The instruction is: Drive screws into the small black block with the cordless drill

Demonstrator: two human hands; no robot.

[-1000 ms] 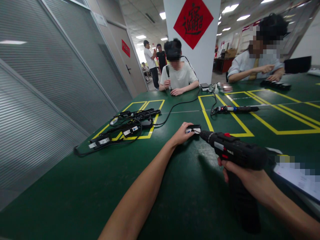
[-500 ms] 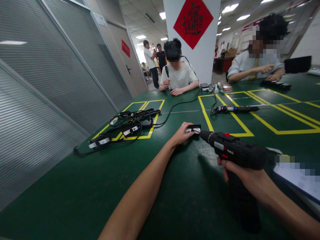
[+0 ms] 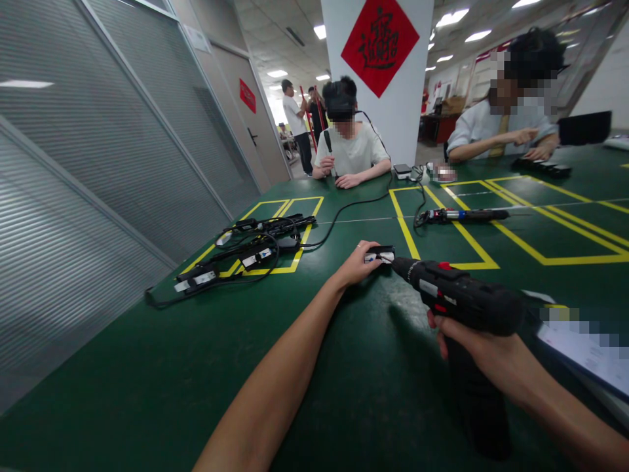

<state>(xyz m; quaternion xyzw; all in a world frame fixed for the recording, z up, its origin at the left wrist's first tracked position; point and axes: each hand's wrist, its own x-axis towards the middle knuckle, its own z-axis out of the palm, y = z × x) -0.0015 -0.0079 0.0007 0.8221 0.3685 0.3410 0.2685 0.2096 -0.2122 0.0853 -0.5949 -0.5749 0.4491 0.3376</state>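
Drill (image 3: 462, 295) showing mostly matt black plastic, red parts looking slightly glossier. Small black piece (image 3: 388, 249) looking like plastic, pale face appearing smooth. Green surface (image 3: 147, 380) looking smooth, giving off soft sheen. Black cable (image 3: 344, 208) showing rubbery coating. Red diamond sheet (image 3: 358, 42) resembling paper. White shirt (image 3: 361, 147) hanging as soft, matt cloth.

one drill (image 3: 464, 296), one held part (image 3: 386, 255), two wearer's hands (image 3: 358, 264) (image 3: 464, 335)
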